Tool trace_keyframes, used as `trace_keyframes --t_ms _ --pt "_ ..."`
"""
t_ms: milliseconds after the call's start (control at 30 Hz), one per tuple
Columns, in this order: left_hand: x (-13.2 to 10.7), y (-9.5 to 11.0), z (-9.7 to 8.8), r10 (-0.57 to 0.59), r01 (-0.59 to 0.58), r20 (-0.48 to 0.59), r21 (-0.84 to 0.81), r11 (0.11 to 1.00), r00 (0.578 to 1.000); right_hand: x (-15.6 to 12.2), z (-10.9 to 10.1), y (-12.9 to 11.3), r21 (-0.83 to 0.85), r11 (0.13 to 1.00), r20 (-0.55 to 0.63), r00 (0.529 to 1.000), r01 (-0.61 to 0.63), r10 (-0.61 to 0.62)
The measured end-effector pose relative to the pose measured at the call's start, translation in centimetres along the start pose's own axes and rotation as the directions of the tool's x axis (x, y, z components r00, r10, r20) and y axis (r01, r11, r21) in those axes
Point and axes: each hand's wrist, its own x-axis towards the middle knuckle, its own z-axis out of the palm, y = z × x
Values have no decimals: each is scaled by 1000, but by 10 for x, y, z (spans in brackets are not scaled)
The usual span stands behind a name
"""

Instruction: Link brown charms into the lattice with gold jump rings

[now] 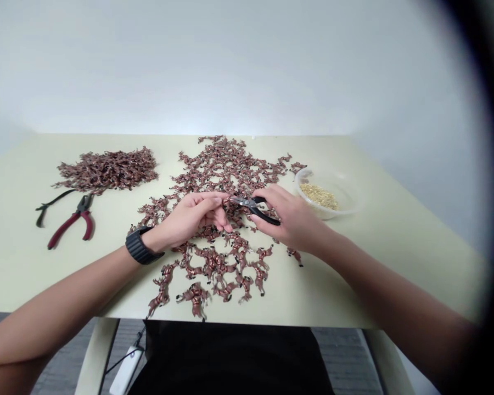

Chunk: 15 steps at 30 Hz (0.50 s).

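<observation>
My right hand grips black-handled pliers, their metal jaws pointing left toward my left hand. My left hand, with a black watch on its wrist, is closed in a pinch around something small that I cannot make out, right at the plier tips. Both hands hover over a wide spread of small brown horse figurines lying across the middle of the pale table.
A heap of the same brown figurines lies at the back left. Red-handled pliers and a black tool rest in front of it. A clear plastic bowl holding small golden pieces stands to the right.
</observation>
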Motion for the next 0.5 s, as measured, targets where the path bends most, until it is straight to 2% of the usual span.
trace_keyframes --t_ms 167,500 --pt "0 0 0 -41 41 -4 -53 998 999 0 -3 0 -7 1000 18 1000 10 -9" --pt "-2 1 -1 -51 52 30 -68 996 998 -1 -5 -4 18 1000 57 998 1 -3"
